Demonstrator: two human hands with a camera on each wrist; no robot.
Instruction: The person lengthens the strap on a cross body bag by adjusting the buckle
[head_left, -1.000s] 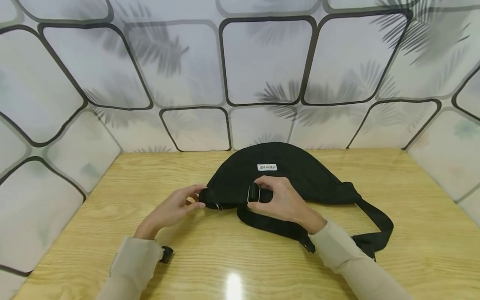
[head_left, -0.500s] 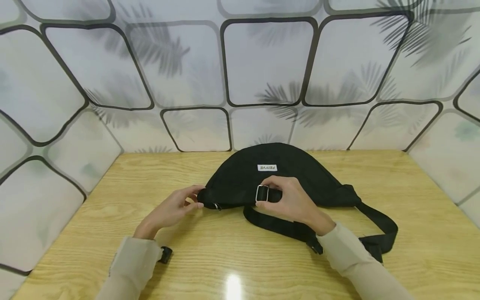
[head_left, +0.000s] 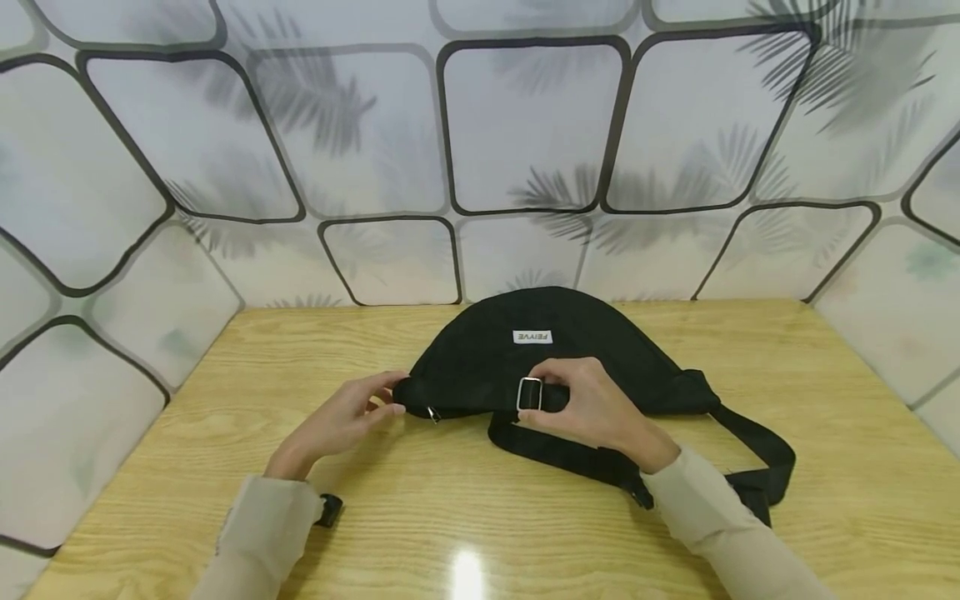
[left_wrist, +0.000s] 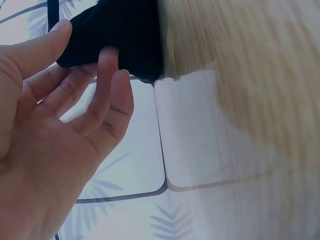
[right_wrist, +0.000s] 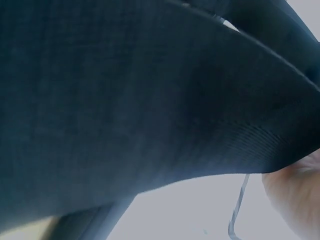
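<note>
A black waist bag (head_left: pixel 465 367) lies on the wooden table, its white label (head_left: pixel 532 337) upside down from here. At the bag's left end, my left hand (head_left: pixel 348 417) pinches the tip between thumb and fingers; the left wrist view shows this bag end (left_wrist: pixel 115 40) between them. Over the bag's front edge, my right hand (head_left: pixel 600 408) grips the strap just beside a silver metal slide buckle (head_left: pixel 529 393). Dark fabric (right_wrist: pixel 125 110) fills most of the right wrist view and hides nearly all of that hand. A small zipper pull (head_left: pixel 433 414) hangs near the left end.
The rest of the black strap (head_left: pixel 555 450) loops in front of the bag and out to the right, partly under my right sleeve. A small black object (head_left: pixel 328 510) sits at my left cuff. Patterned panels (head_left: pixel 532 125) rise behind the table and at both sides.
My right hand has moved a little to the right with the strap and slide buckle, and the loose strap has shifted right too. My left hand has stayed at the bag's end.
</note>
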